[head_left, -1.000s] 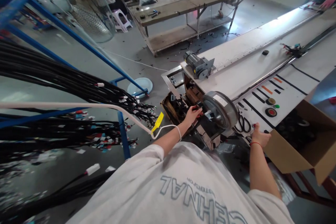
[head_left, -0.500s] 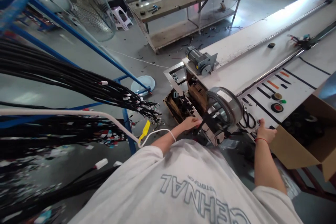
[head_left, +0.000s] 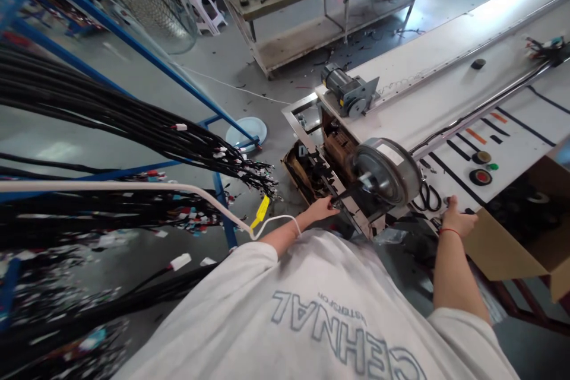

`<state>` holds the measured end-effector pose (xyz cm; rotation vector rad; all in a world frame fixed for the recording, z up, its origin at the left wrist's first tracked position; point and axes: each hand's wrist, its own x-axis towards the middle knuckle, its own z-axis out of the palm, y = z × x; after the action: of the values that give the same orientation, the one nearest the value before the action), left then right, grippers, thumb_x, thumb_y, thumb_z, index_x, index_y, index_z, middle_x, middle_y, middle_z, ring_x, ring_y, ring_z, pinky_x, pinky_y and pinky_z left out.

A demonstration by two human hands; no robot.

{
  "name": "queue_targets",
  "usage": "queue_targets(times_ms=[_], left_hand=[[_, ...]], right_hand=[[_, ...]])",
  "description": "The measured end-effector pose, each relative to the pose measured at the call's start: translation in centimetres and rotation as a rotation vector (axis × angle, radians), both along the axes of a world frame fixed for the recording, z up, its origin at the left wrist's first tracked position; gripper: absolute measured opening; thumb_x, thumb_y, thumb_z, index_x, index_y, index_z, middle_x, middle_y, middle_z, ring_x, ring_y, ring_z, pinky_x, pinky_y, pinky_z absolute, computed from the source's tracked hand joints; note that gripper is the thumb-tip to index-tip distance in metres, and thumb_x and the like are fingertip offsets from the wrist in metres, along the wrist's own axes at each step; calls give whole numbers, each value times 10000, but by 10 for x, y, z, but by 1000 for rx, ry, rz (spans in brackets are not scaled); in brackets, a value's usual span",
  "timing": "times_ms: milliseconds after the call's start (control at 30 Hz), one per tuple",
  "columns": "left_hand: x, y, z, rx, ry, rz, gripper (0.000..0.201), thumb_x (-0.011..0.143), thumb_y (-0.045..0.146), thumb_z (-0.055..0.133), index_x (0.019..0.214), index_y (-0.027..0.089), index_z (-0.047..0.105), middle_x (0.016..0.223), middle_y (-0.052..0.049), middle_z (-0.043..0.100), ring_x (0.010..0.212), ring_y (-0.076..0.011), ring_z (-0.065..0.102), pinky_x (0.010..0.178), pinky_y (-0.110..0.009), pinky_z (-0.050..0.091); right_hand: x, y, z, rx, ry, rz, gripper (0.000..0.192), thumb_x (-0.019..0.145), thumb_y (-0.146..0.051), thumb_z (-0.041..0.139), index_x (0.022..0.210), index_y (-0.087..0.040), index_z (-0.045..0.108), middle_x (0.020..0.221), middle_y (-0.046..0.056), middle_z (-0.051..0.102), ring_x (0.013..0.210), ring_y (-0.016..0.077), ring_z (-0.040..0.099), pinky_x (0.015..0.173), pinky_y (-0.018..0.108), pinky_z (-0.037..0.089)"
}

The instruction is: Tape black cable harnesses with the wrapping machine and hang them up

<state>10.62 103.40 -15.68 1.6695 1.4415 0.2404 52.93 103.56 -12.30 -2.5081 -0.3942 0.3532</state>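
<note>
**Hands at the end of the long desk**

The long white desk (head_left: pixel 445 80) ran away to the far right, and the person stood at its near end, where the drive parts hung off the edge. To the left a blue rack (head_left: pixel 133 50) carried thick bundles of black cable harnesses (head_left: pixel 133 130), their tagged ends drooping close to the person's left arm. A cardboard box (head_left: pixel 516 237) sat open at the desk's near right corner, just beside the right hand.

The round grey drum (head_left: pixel 386 171) was mounted at the desk's near end, with the open metal frame (head_left: pixel 312 172) just left of it and a small grey motor (head_left: pixel 350 94) further along the left edge. The left hand (head_left: pixel 321 209) reached to the lower edge of that frame; its fingers were stretched forward and touched a dark part there, though whether they pinched it I could not tell. The right hand (head_left: pixel 456 222) was curled over the near edge of the desk, fingers pressed together as if gripping it, right beside the scissors (head_left: pixel 428 197).

To my eye the step was work on something inside the frame below the drum, with the right hand steadying the body. The next move looked to need a firmer hold on that dark part. The drum crowded the reach, and a white cord (head_left: pixel 276 222) looped round the left wrist could snag on the harness ends. A black roll (head_left: pixel 481 177) and green button (head_left: pixel 491 166) lay on the desk beyond the scissors.
</note>
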Motion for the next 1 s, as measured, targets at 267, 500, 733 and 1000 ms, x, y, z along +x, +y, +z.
queue_targets(times_ms=[267,500,733,1000], left_hand=[[5,-12,42,266,291,15,259,918,383,587,888,174,738,904,-92,678,855,-218,651,778,-291,451],[10,-18,71,323,74,105,214,907,339,608,855,191,752,856,-51,668,778,-167,629,712,-250,437],[39,2,77,349,15,116,255,898,349,625,758,165,731,791,-57,645,763,-186,613,702,-271,425],[58,18,76,342,43,123,288,898,397,609,760,164,707,803,-60,650,756,-183,592,671,-274,404]], right_hand=[[-7,3,7,-11,-60,-75,688,806,-545,752,1230,-66,500,1247,274,564,1209,402,533,1045,507,438],[-1,3,-1,-21,-73,-74,681,794,-580,738,1200,-91,496,1223,273,571,1189,409,547,1036,518,448],[0,3,-2,-35,-64,-58,698,798,-604,712,1212,-97,467,1215,279,557,1180,417,546,1021,525,453],[-5,2,4,-16,-59,-79,688,799,-597,732,1201,-91,496,1212,279,575,1178,419,548,1018,534,451]])
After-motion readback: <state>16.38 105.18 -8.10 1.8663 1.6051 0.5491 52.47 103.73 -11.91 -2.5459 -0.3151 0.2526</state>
